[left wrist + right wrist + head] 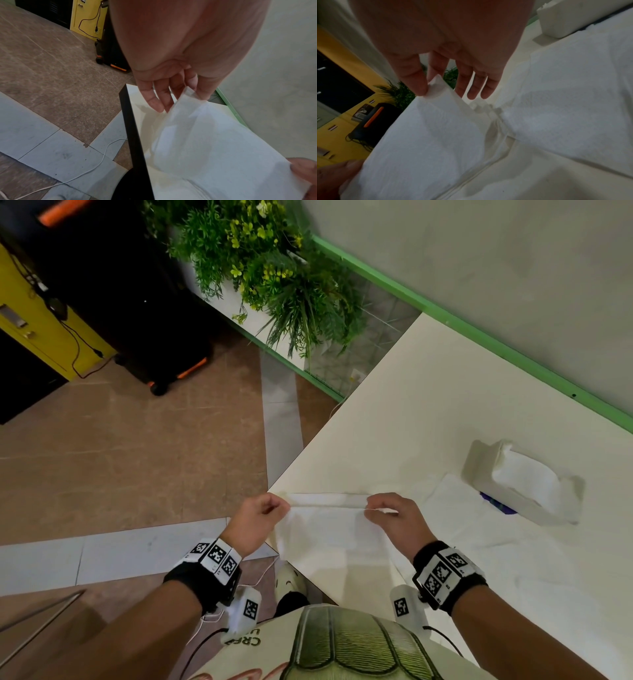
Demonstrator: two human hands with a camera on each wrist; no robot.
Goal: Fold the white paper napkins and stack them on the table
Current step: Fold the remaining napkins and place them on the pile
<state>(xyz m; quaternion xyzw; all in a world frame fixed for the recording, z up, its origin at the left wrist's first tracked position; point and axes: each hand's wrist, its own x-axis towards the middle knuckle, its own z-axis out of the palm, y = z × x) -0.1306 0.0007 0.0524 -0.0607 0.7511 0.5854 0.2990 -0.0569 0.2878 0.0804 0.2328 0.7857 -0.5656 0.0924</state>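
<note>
A white table [428, 412] is standing against a pale wall with a green strip along its foot, and beyond the table's corner a bank of green plants [270, 268] is spilling over a white planter, with brown and grey floor tiles [120, 460] and a yellow cabinet [37, 323] off to the person's left. At the near corner of the table the person is holding one white paper napkin [325, 529] stretched between both hands, its upper edge running straight from hand to hand and the sheet hanging down toward the body, lifted off the tabletop. The left hand [257, 522] is pinching the napkin's left corner between thumb and forefinger, the other fingers [154, 97] lying loosely curved below it in the left wrist view. The right hand [394, 518] is pinching the right corner the same way, the thumb [414, 75] pressing the paper [435, 83] against the forefinger while the remaining fingers are hanging free. To the right, another napkin [455, 508] is lying spread flat on the table, and just beyond it a white tissue pack [524, 481] with a torn-open top is resting on the surface, touching or overlapping that flat sheet's far edge.
</note>
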